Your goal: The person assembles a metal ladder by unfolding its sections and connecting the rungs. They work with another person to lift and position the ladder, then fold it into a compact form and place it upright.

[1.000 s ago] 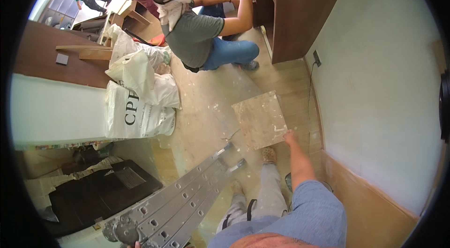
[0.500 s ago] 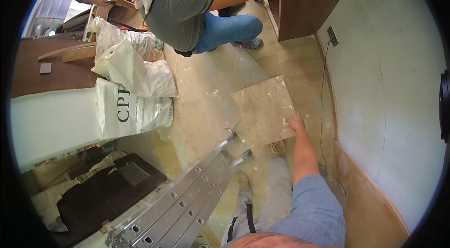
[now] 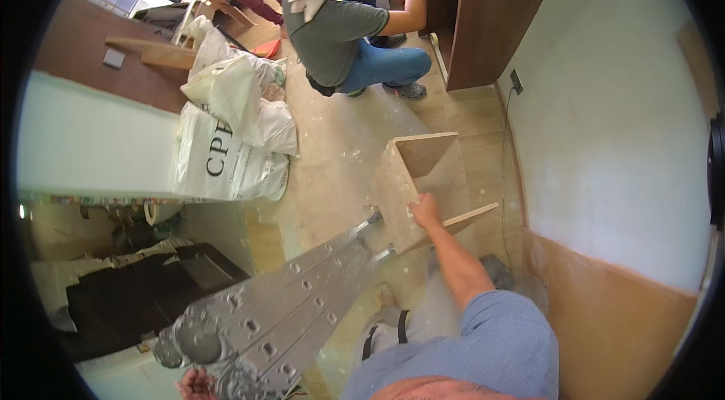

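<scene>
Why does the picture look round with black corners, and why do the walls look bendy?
Head view: a fisheye lens makes a round image with black corners and bends straight edges, like the white wall and ladder; the right hand on the wooden box looks fairly sharp; daylight glares at the top.
</scene>
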Motion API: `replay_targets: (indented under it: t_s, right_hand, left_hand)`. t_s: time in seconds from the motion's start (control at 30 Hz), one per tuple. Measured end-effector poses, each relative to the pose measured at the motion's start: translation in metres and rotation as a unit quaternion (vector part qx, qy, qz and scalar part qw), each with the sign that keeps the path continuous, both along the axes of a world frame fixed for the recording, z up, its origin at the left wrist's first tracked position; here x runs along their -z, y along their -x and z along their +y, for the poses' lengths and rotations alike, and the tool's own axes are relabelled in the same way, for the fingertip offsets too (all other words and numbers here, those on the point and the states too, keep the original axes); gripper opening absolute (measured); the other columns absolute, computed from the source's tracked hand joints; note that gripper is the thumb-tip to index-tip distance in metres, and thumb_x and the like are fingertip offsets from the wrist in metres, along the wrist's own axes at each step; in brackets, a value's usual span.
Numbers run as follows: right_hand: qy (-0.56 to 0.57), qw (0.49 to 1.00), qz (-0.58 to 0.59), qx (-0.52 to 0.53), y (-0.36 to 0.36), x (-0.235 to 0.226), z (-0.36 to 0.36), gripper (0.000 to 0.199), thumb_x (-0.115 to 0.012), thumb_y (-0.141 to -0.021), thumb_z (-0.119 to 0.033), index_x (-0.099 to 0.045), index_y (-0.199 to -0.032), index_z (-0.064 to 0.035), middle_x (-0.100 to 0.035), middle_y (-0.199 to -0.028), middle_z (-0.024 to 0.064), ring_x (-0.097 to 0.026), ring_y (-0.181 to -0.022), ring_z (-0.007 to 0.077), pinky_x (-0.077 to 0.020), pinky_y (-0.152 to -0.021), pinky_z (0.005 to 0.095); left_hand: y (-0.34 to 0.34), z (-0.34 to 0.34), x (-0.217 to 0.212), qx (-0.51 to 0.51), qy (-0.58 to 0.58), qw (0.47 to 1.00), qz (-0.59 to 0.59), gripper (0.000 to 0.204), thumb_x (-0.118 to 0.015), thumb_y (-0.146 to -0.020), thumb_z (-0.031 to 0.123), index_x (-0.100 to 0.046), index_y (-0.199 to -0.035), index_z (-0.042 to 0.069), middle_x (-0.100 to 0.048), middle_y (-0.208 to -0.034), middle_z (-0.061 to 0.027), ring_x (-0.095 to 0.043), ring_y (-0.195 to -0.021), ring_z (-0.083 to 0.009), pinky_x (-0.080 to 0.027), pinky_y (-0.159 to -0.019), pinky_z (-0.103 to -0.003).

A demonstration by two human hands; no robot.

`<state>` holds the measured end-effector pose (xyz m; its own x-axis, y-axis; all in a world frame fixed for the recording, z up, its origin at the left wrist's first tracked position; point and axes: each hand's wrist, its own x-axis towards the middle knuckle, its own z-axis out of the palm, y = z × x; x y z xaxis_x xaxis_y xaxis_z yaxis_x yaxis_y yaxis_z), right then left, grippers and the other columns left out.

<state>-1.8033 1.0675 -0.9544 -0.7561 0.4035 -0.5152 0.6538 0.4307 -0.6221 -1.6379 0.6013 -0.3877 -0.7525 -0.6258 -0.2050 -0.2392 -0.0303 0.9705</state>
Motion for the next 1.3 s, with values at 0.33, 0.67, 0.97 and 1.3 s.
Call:
replay_targets:
  t_s: [0.33, 0.67, 0.97, 1.3]
  right_hand:
    - [-0.129, 0.981, 0.142, 0.019, -0.17, -0.32, -0.018, 0.039, -0.075, -0.077, -0.037, -0.071, -0.088, 0.0004, -0.066, -0.086, 0.0233, -0.063, -0.078, 0.0367, -0.0476, -0.07, 0.0446]
    - [0.063, 0.936, 0.277, 0.208, -0.39, -0.552, -0.094, 0.029, -0.07, -0.088, -0.024, -0.067, -0.094, 0.004, -0.063, -0.081, 0.0015, -0.052, -0.073, 0.0087, -0.043, -0.066, 0.027]
    - [0.042, 0.919, 0.323, 0.22, -0.592, -0.617, -0.184, 0.022, -0.069, -0.089, -0.018, -0.066, -0.097, 0.0018, -0.055, -0.083, -0.0027, -0.045, -0.078, 0.0084, -0.0375, -0.074, 0.0248]
    - [0.098, 0.948, 0.244, 0.178, -0.729, -0.612, -0.233, 0.03, -0.069, -0.091, -0.026, -0.067, -0.1, 0.0032, -0.065, -0.091, 0.0025, -0.053, -0.081, 0.0096, -0.0418, -0.079, 0.025]
  left_hand:
    - [-0.035, 0.063, -0.014, 0.331, 0.159, 0.848, 0.383, 0.041, -0.051, -0.095, 0.037, -0.059, -0.113, 0.001, -0.067, -0.1, -0.0144, -0.059, -0.095, -0.0273, -0.046, -0.087, -0.036]
    - [-0.149, 0.007, 0.094, 0.605, -0.055, 0.793, -0.05, 0.031, -0.063, -0.093, 0.023, -0.062, -0.114, 0.001, -0.069, -0.095, -0.0086, -0.065, -0.089, -0.0165, -0.052, -0.078, -0.03]
    - [-0.209, 0.054, 0.138, 0.599, -0.342, 0.713, -0.12, 0.052, -0.054, -0.097, 0.044, -0.051, -0.132, 0.005, -0.058, -0.125, -0.0073, -0.055, -0.116, -0.0188, -0.045, -0.097, -0.035]
    - [-0.394, -0.008, 0.124, 0.488, -0.482, 0.699, -0.203, 0.068, -0.053, -0.093, 0.053, -0.044, -0.14, 0.005, -0.044, -0.145, -0.0112, -0.041, -0.132, -0.0243, -0.029, -0.111, -0.041]
